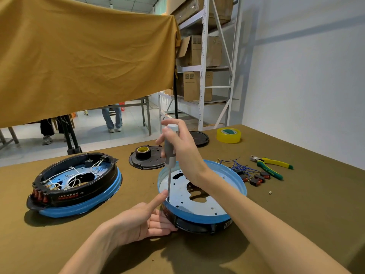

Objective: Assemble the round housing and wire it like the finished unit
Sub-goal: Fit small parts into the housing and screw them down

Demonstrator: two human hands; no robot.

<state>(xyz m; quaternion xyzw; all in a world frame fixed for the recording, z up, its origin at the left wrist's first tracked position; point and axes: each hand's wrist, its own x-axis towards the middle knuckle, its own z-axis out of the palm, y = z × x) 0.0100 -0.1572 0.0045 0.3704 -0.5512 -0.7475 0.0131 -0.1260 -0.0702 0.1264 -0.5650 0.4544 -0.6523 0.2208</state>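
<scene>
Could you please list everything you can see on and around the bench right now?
Open housing: one, blue and black, centre.
Finished unit: one, blue and black, wired, left.
Screwdriver: one, grey, upright in the housing.
Black covers: two, behind the housing.
Black tape: one roll, on the nearer cover.
Yellow tape: one roll, far right.
Pliers: one, yellow-green, right.
Blue wires with switches: one bundle, right.
Table: one, olive cloth.
Left hand: steadies the housing.
Right hand: grips the screwdriver.
</scene>
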